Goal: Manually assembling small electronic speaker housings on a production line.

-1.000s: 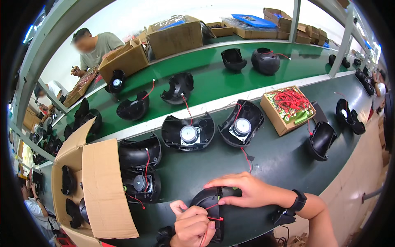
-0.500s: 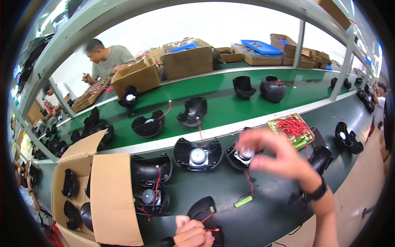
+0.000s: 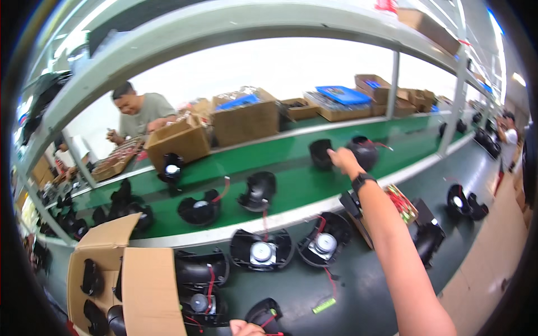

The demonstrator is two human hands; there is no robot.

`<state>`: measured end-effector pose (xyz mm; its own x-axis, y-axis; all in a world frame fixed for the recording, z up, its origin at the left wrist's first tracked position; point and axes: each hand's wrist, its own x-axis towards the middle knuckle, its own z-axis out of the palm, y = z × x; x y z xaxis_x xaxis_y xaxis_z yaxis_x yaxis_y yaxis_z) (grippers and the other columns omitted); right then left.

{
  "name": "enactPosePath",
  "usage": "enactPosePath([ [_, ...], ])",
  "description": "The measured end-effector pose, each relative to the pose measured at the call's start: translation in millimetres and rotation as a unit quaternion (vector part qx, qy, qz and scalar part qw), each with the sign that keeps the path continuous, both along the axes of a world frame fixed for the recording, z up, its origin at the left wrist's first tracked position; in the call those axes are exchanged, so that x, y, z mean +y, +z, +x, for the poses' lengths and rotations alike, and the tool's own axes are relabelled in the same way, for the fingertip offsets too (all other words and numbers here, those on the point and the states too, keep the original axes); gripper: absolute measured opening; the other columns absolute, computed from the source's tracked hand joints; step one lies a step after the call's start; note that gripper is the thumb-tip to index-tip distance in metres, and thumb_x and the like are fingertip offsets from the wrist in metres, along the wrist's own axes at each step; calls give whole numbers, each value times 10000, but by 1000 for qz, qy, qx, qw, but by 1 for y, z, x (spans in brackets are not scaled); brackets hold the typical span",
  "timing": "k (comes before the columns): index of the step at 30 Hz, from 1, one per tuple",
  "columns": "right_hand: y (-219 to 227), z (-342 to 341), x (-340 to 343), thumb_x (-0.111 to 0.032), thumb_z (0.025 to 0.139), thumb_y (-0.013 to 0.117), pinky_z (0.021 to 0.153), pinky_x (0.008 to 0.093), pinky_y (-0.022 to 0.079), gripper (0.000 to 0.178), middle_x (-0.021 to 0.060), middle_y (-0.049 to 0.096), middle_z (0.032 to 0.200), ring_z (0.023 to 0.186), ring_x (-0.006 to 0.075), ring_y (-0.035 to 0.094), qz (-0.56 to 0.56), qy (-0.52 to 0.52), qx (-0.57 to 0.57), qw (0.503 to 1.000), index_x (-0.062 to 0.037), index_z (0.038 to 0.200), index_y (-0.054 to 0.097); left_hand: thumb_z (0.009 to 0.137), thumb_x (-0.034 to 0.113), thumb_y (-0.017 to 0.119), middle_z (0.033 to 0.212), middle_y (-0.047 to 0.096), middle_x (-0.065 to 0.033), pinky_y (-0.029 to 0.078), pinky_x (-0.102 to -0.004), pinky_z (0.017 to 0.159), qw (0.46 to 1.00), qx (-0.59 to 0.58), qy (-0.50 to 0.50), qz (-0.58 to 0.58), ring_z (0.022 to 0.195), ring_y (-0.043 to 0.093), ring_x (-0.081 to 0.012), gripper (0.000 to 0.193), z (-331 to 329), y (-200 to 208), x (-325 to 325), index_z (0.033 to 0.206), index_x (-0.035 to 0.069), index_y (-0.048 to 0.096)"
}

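Note:
My right hand (image 3: 344, 161) reaches far across to the green belt, its fingers closed on the edge of a black half-round plastic shell (image 3: 320, 153). Just right of that hand sits a rounder black shell (image 3: 364, 152) with a red wire. Cut off by the lower edge, my left hand (image 3: 246, 329) is closed by a small black shell (image 3: 263, 311), on a red wire (image 3: 271, 320) that runs from it. Between my hands, two black shells with round silver speakers (image 3: 261, 252) (image 3: 325, 243) lie on the dark bench.
An open cardboard box (image 3: 148, 291) of black shells stands at left. More shells (image 3: 200, 210) lie along the belt (image 3: 291, 187). Under my right forearm is a tray of red wires (image 3: 400, 203). A grey frame (image 3: 457, 106) rises at right; a person sits across the belt.
My right hand has moved from above the bench speaker out to the shell on the belt. The view has tilted up, leaving less of my left hand in sight.

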<state>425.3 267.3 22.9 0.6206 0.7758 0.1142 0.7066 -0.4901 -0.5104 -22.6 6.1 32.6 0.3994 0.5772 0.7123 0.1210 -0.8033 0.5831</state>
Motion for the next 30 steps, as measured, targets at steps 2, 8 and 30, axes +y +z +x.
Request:
enactPosePath([
  [2,-14,1,-5,-394,868,536,647,423,573,499,245,640,1014,851,375,665,18,-8,155,988,73,1026,616,681,-133,596,527,438,-39,313,-358,627,1000,-7,-13,14,518,460,-215,355,1,0,1,521,90,371],
  [8,-33,25,16,-178,837,486,622,449,579,364,213,613,1019,804,378,655,156,-80,307,935,57,1107,552,697,-104,618,548,408,-48,278,-356,604,999,-46,7,21,522,452,-218,355,-2,2,-3,539,89,365],
  [30,27,-239,-329,-2,689,542,874,356,501,525,213,593,1122,1006,354,602,198,394,-132,888,29,1213,511,784,14,621,526,354,1,240,-318,629,998,-44,15,-53,519,386,-167,355,0,-25,2,545,96,371],
])
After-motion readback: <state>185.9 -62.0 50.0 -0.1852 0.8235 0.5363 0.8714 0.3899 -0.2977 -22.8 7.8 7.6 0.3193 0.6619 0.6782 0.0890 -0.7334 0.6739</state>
